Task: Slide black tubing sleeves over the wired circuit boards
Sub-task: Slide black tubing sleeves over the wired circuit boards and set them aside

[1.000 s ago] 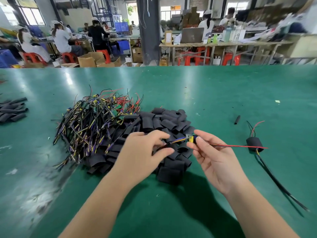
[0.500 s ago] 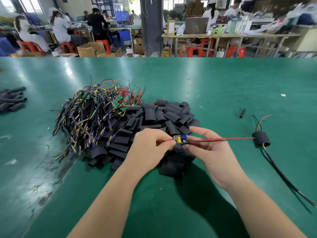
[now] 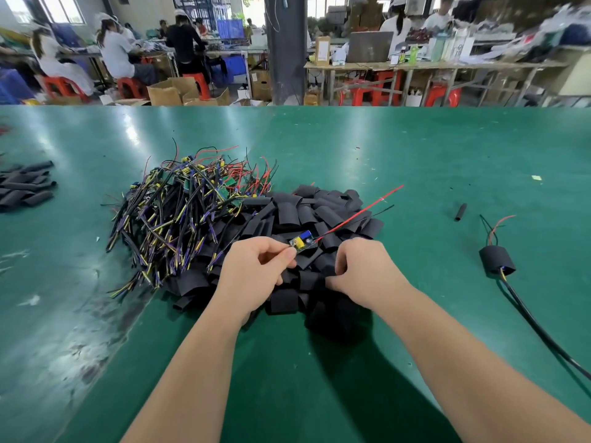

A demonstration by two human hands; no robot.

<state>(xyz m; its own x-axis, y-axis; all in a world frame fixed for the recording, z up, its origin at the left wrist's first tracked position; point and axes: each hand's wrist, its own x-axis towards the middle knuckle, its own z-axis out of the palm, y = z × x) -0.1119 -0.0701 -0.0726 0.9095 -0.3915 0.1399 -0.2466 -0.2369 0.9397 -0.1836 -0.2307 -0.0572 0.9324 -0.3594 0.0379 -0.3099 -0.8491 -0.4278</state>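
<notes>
My left hand [image 3: 256, 270] pinches a small circuit board [image 3: 302, 243] with yellow and blue parts by its near end. The board's red wire [image 3: 358, 214] and a thin black wire point up and right over the pile of flat black tubing sleeves [image 3: 303, 215]. My right hand [image 3: 358, 266] is down on that pile, fingers curled onto a black sleeve [image 3: 311, 279]. A heap of wired circuit boards [image 3: 188, 203] lies left of the sleeves. A board with a sleeve on it [image 3: 496, 260] rests at the right, its black cable trailing toward me.
The green table [image 3: 415, 148] stretches to its far edge. More black sleeves [image 3: 25, 185] lie at the far left. A short black tube piece [image 3: 460, 212] lies right of the pile. People work at benches beyond the table.
My right hand let go of the board and red wire and dropped onto the sleeve pile. My left hand now holds the board alone, and the red wire swung up to the right.
</notes>
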